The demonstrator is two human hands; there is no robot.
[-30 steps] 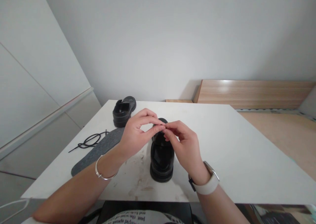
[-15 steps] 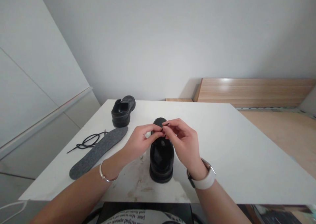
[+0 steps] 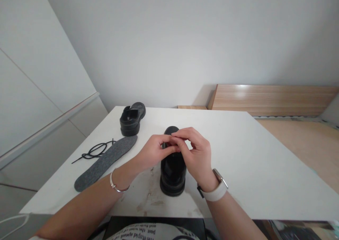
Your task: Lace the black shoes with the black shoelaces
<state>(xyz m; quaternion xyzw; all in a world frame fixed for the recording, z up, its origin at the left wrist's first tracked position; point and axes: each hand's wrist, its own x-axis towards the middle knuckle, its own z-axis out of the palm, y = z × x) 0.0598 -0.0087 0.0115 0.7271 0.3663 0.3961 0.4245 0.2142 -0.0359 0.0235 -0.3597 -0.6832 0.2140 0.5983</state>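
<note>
A black shoe (image 3: 173, 176) stands on the table in front of me, its heel end facing me and its toe away. My left hand (image 3: 156, 149) and my right hand (image 3: 195, 150) meet above its lacing area, thumbs and index fingers pinched together. Between the fingertips is a thin black shoelace, now covered by the fingers; its end showed half a second ago. The shoe's eyelets are also hidden beneath my hands.
To the left lie a grey felt insole (image 3: 106, 164) and a loose black shoelace (image 3: 94, 151). A second black shoe (image 3: 129, 127) stands at the table's back left. The white table (image 3: 251, 169) meets a wall behind, with a wooden headboard (image 3: 270, 97) at right.
The fingertips have drawn closer and now overlap, covering the lace end that stuck out before. My right wrist has shifted slightly left. The shoe stays in place.
</note>
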